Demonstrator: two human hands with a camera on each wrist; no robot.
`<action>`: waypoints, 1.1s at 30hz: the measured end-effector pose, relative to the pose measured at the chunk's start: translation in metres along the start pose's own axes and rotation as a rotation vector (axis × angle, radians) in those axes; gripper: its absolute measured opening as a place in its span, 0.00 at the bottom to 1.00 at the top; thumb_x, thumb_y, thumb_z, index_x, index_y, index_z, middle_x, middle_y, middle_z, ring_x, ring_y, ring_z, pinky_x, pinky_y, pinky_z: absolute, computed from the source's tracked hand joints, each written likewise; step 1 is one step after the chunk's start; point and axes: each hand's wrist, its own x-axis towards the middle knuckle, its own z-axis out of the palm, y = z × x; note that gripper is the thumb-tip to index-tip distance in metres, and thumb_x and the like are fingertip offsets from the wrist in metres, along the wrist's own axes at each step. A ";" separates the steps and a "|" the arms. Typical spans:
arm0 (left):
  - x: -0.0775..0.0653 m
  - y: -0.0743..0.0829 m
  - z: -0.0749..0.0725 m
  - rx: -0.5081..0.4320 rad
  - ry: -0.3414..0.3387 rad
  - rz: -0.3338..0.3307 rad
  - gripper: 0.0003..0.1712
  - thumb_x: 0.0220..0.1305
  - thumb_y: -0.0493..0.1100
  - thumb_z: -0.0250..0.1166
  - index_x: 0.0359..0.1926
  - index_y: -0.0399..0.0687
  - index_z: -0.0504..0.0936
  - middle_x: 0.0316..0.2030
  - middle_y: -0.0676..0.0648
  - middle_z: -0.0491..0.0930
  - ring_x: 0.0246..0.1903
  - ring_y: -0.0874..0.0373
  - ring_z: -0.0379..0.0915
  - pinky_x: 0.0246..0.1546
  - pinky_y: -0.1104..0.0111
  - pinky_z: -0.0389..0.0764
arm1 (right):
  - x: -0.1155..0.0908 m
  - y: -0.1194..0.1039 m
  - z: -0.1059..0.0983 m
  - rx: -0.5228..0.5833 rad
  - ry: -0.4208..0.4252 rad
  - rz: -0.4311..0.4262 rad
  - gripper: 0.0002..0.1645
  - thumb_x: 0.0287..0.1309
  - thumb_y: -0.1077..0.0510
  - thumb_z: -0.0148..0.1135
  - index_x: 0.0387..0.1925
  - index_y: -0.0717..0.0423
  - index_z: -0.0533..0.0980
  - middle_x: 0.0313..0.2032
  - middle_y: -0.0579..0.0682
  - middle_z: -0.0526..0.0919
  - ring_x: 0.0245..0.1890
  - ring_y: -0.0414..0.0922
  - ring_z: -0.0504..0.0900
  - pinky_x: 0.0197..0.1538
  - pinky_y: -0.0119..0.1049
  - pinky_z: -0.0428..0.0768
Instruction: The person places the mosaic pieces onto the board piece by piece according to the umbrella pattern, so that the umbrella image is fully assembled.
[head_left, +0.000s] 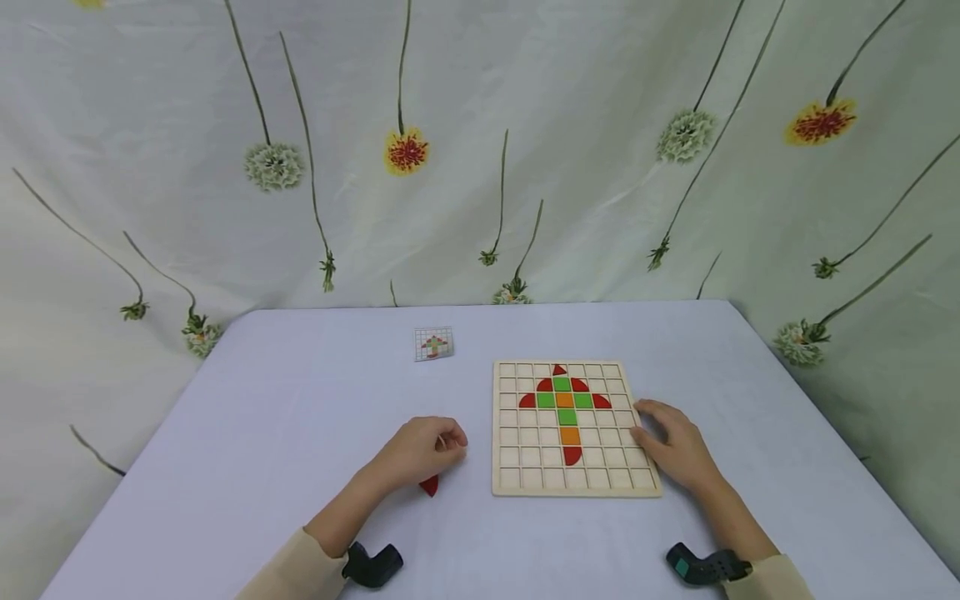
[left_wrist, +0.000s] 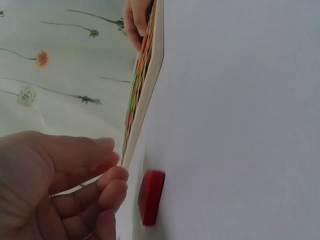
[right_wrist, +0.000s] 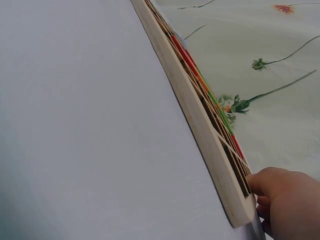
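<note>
My left hand (head_left: pixel 422 451) hovers left of the board with its fingers loosely bent, and nothing shows between thumb and fingertips in the left wrist view. Just past those fingertips a small red block (left_wrist: pixel 151 198) lies on the table, partly covered by the hand in the head view. My right hand (head_left: pixel 677 442) rests at the right edge of a wooden grid board (head_left: pixel 525 479), thumb and forefinger spread apart along the rim. Red, green and orange pieces on the board make an arrow-like shape, with a red triangle (head_left: pixel 559 370) at the top and a red rounded piece (head_left: pixel 572 456) at the bottom.
A small pattern card (head_left: pixel 433 343) with a similar shape lies behind the board to the left. A white cloth covers the table (head_left: pixel 300 392). Behind it hangs a flower-printed curtain (head_left: pixel 450 217). Dark cameras are strapped to both wrists.
</note>
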 end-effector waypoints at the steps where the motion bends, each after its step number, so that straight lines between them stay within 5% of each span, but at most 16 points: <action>1: -0.002 -0.003 -0.002 0.002 -0.011 0.010 0.02 0.60 0.39 0.68 0.33 0.50 0.82 0.26 0.57 0.75 0.28 0.60 0.71 0.31 0.67 0.74 | 0.000 0.000 0.000 0.002 -0.002 0.001 0.26 0.62 0.59 0.62 0.58 0.69 0.72 0.60 0.68 0.71 0.64 0.66 0.65 0.63 0.62 0.61; 10: -0.020 -0.029 -0.026 -0.056 -0.095 0.026 0.11 0.54 0.46 0.74 0.36 0.50 0.83 0.28 0.57 0.77 0.30 0.58 0.72 0.33 0.67 0.74 | 0.001 -0.001 0.000 0.000 0.000 -0.007 0.26 0.62 0.59 0.62 0.59 0.69 0.72 0.61 0.69 0.71 0.64 0.66 0.64 0.63 0.62 0.60; 18: -0.025 -0.034 -0.030 -0.083 -0.198 0.023 0.19 0.45 0.44 0.80 0.39 0.53 0.83 0.33 0.55 0.76 0.34 0.56 0.70 0.35 0.67 0.73 | 0.000 0.000 0.000 -0.008 0.005 -0.001 0.26 0.62 0.59 0.62 0.59 0.69 0.72 0.61 0.69 0.71 0.64 0.66 0.65 0.63 0.61 0.60; 33: -0.027 -0.036 -0.025 -0.040 -0.183 0.076 0.16 0.47 0.40 0.79 0.30 0.51 0.77 0.26 0.53 0.72 0.28 0.58 0.67 0.29 0.69 0.70 | 0.000 0.001 0.000 0.008 0.001 -0.006 0.26 0.62 0.59 0.62 0.59 0.70 0.72 0.61 0.69 0.71 0.64 0.66 0.65 0.64 0.61 0.60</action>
